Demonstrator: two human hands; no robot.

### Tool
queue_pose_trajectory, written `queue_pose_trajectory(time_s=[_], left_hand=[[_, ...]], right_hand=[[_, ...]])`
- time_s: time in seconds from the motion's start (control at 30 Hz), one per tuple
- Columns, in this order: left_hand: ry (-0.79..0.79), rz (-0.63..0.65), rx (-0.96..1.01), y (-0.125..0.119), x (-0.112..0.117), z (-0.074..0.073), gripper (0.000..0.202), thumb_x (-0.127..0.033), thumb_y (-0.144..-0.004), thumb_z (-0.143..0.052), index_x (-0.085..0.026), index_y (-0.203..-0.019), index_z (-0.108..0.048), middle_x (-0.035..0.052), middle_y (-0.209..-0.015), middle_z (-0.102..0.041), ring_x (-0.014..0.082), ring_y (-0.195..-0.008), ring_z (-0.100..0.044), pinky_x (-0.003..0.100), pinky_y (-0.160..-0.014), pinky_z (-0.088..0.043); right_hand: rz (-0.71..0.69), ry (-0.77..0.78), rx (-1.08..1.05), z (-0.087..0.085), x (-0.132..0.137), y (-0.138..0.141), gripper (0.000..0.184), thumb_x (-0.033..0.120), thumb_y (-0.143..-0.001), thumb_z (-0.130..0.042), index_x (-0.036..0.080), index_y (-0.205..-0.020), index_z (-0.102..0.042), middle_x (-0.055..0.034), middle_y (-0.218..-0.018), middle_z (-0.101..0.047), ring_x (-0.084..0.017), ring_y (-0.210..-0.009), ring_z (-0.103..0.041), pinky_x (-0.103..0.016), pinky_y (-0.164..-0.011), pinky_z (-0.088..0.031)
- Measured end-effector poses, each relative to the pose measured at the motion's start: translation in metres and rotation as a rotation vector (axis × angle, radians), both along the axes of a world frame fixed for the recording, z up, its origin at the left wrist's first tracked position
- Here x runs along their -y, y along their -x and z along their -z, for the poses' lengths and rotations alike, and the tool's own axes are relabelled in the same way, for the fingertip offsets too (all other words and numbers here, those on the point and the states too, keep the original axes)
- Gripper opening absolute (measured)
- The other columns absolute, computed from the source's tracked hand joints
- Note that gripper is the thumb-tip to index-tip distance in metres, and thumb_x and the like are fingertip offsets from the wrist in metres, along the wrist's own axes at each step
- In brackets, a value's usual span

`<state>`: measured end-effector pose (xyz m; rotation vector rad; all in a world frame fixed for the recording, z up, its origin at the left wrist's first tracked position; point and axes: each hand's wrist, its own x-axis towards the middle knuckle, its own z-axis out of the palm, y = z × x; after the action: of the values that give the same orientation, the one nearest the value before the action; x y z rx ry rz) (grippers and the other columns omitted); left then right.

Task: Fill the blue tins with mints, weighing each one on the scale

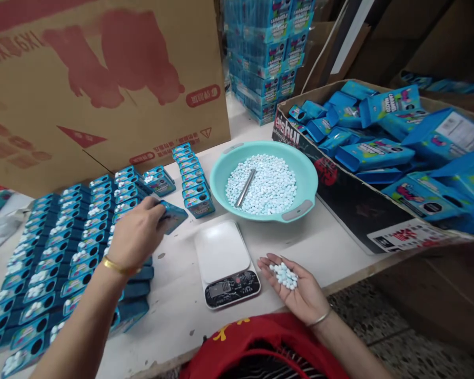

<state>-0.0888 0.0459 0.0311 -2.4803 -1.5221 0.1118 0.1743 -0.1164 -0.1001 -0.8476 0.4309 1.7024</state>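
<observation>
My left hand point(140, 231) grips a small blue candy box point(174, 217) from above, tilted, beside the rows of boxes. Palm up at the table's front edge, my right hand point(296, 292) cups a small heap of pale blue candies point(285, 276). Between the two hands lies a white kitchen scale point(223, 252) with a black display panel and a bare plate. Behind it stands a turquoise basin point(308, 173) of the same pale candies point(276, 184), with a metal tube-like scoop point(245, 188) resting on them.
Rows of blue boxes point(90, 231), many topped with candies, cover the left side. A short row of boxes point(197, 202) stands left of the basin. An open carton point(339, 202) of loose boxes is at right. A large cardboard box point(142, 121) and wrapped stacks point(260, 68) stand behind.
</observation>
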Motion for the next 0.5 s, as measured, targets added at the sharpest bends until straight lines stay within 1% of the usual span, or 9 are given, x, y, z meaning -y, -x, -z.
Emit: queue_pose_trajectory(time_s=[0.03,0.07,0.1,0.17,0.27,0.33,0.37,0.43,0.5], left_hand=[[0.034,0.051,0.012,-0.012,0.015,-0.004,0.028,-0.04,-0.087,-0.045,-0.018,-0.073,-0.058,0.0064,-0.095,-0.056,0.0184,-0.071,-0.055,0.031,-0.061,-0.039],[0.069,0.095,0.016,-0.025,0.028,-0.004,0.029,-0.04,-0.088,-0.044,-0.018,-0.073,-0.058,0.0061,-0.092,-0.056,0.0176,-0.07,-0.054,0.03,-0.061,-0.039],[0.109,0.137,0.011,-0.037,0.039,-0.002,0.029,-0.039,-0.089,-0.044,-0.018,-0.074,-0.058,0.0061,-0.09,-0.056,0.0173,-0.07,-0.054,0.03,-0.061,-0.039],[0.173,0.205,-0.003,-0.06,0.053,0.01,0.026,-0.035,-0.09,-0.045,-0.018,-0.077,-0.059,0.0066,-0.089,-0.056,0.0177,-0.072,-0.055,0.031,-0.062,-0.04],[0.217,0.281,-0.017,-0.082,0.059,0.032,0.019,-0.028,-0.089,-0.047,-0.017,-0.079,-0.06,0.0079,-0.089,-0.058,0.0191,-0.077,-0.056,0.031,-0.065,-0.041],[0.229,0.304,-0.012,-0.088,0.057,0.038,0.017,-0.027,-0.088,-0.048,-0.016,-0.08,-0.059,0.0082,-0.089,-0.058,0.0199,-0.079,-0.057,0.033,-0.067,-0.043],[0.234,0.314,0.007,-0.087,0.056,0.038,0.017,-0.029,-0.088,-0.049,-0.016,-0.083,-0.059,0.0084,-0.09,-0.059,0.0205,-0.081,-0.057,0.034,-0.069,-0.043],[0.23,0.326,0.105,-0.081,0.053,0.033,0.021,-0.035,-0.087,-0.052,-0.016,-0.093,-0.058,0.0088,-0.095,-0.06,0.0216,-0.087,-0.058,0.036,-0.074,-0.045],[0.195,0.314,0.281,-0.068,0.052,0.023,0.03,-0.041,-0.086,-0.054,-0.016,-0.103,-0.054,0.0085,-0.102,-0.06,0.021,-0.093,-0.057,0.035,-0.079,-0.046]], right_hand=[[-0.002,-0.007,0.005,0.001,0.0,0.0,0.023,0.01,-0.085,-0.046,0.005,-0.086,-0.068,-0.0145,-0.09,-0.073,-0.022,-0.094,-0.069,-0.03,-0.082,-0.057],[-0.004,-0.011,0.008,0.001,0.001,0.0,0.024,0.01,-0.086,-0.045,0.006,-0.087,-0.068,-0.0143,-0.09,-0.073,-0.022,-0.094,-0.069,-0.03,-0.082,-0.057],[-0.005,-0.013,0.009,0.002,0.002,0.001,0.025,0.011,-0.086,-0.044,0.006,-0.087,-0.068,-0.0143,-0.089,-0.073,-0.022,-0.094,-0.069,-0.03,-0.082,-0.058],[0.0,-0.013,0.008,0.002,0.004,0.001,0.026,0.011,-0.087,-0.043,0.006,-0.086,-0.068,-0.0146,-0.089,-0.073,-0.022,-0.093,-0.069,-0.03,-0.081,-0.058],[0.015,-0.013,0.005,0.004,0.009,0.0,0.027,0.009,-0.087,-0.042,0.004,-0.086,-0.068,-0.0159,-0.09,-0.073,-0.023,-0.092,-0.069,-0.03,-0.08,-0.058],[0.027,-0.019,0.006,0.005,0.011,-0.002,0.027,0.009,-0.087,-0.041,0.004,-0.087,-0.068,-0.0156,-0.09,-0.073,-0.023,-0.093,-0.069,-0.03,-0.081,-0.058],[0.031,-0.023,0.005,0.006,0.012,-0.004,0.027,0.01,-0.087,-0.041,0.005,-0.087,-0.068,-0.0152,-0.09,-0.073,-0.023,-0.093,-0.069,-0.03,-0.081,-0.058],[0.035,-0.024,0.003,0.007,0.014,-0.006,0.029,0.01,-0.088,-0.039,0.005,-0.087,-0.068,-0.0145,-0.09,-0.073,-0.022,-0.094,-0.069,-0.03,-0.081,-0.058],[0.029,-0.024,-0.004,0.007,0.015,-0.007,0.03,0.011,-0.088,-0.037,0.006,-0.087,-0.067,-0.0137,-0.09,-0.073,-0.022,-0.095,-0.069,-0.029,-0.082,-0.057]])
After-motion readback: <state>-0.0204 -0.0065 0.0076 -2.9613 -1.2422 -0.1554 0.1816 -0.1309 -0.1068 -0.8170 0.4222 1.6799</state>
